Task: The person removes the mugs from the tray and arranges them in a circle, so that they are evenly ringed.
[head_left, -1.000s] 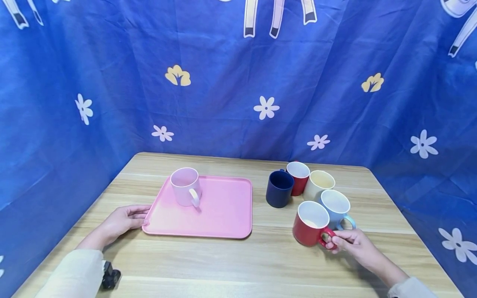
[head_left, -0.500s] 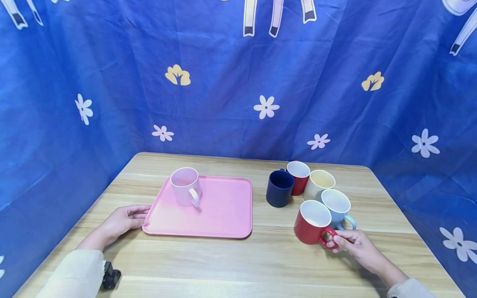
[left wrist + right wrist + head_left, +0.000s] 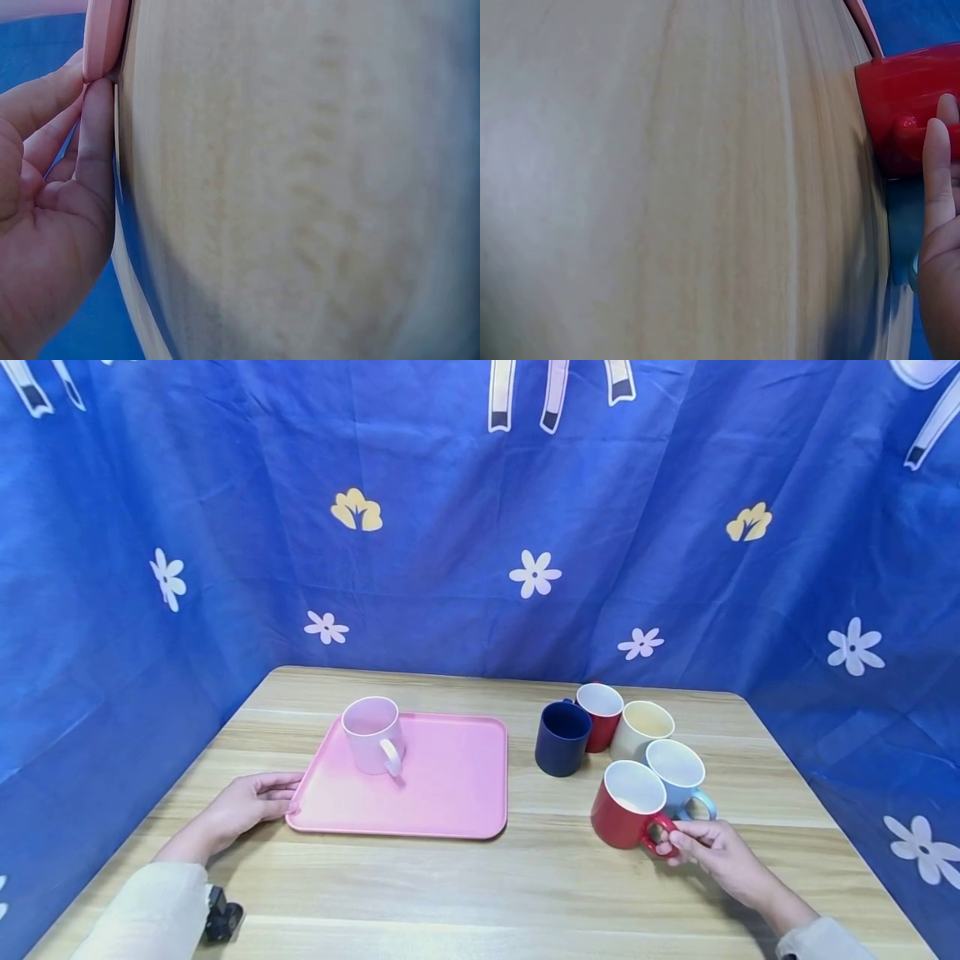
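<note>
At the right, my right hand (image 3: pixel 716 852) grips the handle of a red mug (image 3: pixel 618 818) with a white inside. The mug stands upright, close in front of a light blue mug (image 3: pixel 675 768). The right wrist view shows the fingers at the red handle (image 3: pixel 911 135). At the left, my left hand (image 3: pixel 247 806) pinches the near left corner of a pink tray (image 3: pixel 450 793), which lies flat on the table. Thumb and fingers meet at the tray rim (image 3: pixel 103 45) in the left wrist view. A pale pink mug (image 3: pixel 372 747) stands upright on the tray's left part.
Behind the gripped mug stand a dark blue mug (image 3: pixel 561 747), another red mug (image 3: pixel 602 731) and a cream mug (image 3: pixel 641 731). They are grouped on the right half of the wooden table (image 3: pixel 420 893). A blue patterned curtain (image 3: pixel 450 610) hangs around the table's back and sides.
The held red mug has shifted very slightly back, toward the light blue mug. The left hand and tray look unmoved.
</note>
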A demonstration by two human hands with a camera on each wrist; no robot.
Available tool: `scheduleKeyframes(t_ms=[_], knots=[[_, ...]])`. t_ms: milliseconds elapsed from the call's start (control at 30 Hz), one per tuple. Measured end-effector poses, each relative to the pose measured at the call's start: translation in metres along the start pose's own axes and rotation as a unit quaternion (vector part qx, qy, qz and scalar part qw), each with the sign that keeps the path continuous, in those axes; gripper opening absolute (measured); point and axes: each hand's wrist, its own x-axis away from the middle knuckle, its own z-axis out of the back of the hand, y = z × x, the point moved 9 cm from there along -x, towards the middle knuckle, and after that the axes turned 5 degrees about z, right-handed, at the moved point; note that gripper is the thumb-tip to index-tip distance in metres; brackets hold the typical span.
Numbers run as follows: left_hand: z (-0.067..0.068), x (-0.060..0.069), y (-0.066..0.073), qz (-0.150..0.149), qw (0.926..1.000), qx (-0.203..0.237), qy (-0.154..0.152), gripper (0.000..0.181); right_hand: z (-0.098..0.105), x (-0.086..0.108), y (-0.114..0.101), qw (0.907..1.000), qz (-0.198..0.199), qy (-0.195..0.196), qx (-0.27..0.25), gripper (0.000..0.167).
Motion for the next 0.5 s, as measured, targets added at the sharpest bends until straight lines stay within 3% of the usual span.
scheduleKeyframes(t_ms=[300, 500], knots=[[0.0003, 0.0015, 0.0009, 0.005, 1.0000, -0.003, 0.000, 0.066, -0.0022, -0.0016, -0.0033, 0.9995, -0.026, -0.002, -0.017, 0.024], [0.0002, 0.0015, 0.0012, 0.005, 1.0000, -0.004, -0.001, 0.066, 0.0032, -0.0021, -0.0071, 0.9976, -0.068, -0.016, 0.000, 0.028]])
